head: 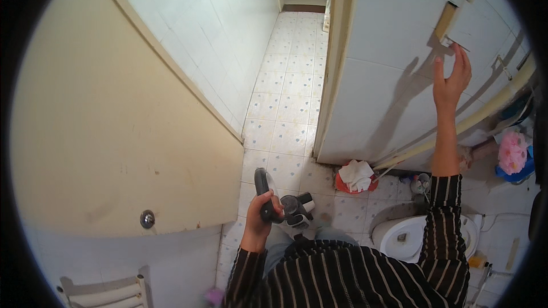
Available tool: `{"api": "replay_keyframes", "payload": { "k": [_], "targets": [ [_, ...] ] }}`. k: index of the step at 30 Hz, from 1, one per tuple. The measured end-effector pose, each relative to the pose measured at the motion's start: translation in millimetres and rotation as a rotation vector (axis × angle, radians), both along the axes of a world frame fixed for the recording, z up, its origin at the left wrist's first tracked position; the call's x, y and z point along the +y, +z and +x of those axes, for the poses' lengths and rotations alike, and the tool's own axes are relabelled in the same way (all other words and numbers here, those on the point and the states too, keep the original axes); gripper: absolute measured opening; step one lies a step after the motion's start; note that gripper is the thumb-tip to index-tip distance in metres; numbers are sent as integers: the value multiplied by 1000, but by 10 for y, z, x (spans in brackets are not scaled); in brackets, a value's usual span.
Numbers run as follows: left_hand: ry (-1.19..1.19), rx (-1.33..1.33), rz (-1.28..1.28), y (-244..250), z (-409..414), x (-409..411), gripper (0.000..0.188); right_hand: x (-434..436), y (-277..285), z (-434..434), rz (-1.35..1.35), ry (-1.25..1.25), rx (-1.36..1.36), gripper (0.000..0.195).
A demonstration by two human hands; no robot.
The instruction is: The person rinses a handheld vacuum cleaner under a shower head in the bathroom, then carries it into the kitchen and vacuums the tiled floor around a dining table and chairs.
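Observation:
My left hand (258,222) is wrapped around the dark grey loop handle of a handheld appliance (261,182), which looks like a cordless vacuum cleaner. Its grey, black and white body (295,209) extends below, over the tiled floor. My right hand (451,79) is raised against the white tiled wall, thumb and fingers apart. Its fingertips are at the lower end of a small wall fixture (445,23) with a yellowish strip and a thin bar. Whether they touch the bar is hard to tell. Nothing shows between thumb and fingers.
A cream door (128,137) with a round knob (147,219) stands at left. A doorway opens onto a tiled corridor (287,72). A red bin (342,185) holding white paper, a yellowish pipe (475,122) and a white toilet (400,244) are at right. A white rack (107,297) is lower left.

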State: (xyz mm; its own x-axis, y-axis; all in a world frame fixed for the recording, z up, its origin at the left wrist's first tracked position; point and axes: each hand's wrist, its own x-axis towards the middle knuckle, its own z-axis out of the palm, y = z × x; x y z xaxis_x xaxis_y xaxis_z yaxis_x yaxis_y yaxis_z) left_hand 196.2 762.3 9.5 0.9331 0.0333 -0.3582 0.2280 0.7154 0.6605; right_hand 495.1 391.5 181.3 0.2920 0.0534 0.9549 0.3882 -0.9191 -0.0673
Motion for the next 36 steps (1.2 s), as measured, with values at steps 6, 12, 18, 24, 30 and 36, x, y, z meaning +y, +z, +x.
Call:
{"api": "replay_keyframes", "payload": {
  "k": [6, 12, 18, 24, 30, 36],
  "targets": [
    [-159, -9, 66, 527, 720, 293, 26, -193, 64, 213, 86, -145, 7, 48],
    [-351, -28, 196, 1228, 1721, 413, 27, -403, -382, 223, 337, -257, 252, 45],
    [-520, -34, 242, 1205, 2837, 985, 28, 558, -770, -97, 293, -442, 623, 40],
    [-510, -91, 278, 1010, 3873, 1355, 34, 205, -322, 222, 389, -474, 312, 32],
    [-332, -128, 176, 726, 4555, 2277, 27, 411, -66, 783, 468, -421, 16, 30],
    [-382, -90, 180, 978, 5331, 2472, 27, 258, 55, 982, 752, -189, -338, 27]
  ]
}}
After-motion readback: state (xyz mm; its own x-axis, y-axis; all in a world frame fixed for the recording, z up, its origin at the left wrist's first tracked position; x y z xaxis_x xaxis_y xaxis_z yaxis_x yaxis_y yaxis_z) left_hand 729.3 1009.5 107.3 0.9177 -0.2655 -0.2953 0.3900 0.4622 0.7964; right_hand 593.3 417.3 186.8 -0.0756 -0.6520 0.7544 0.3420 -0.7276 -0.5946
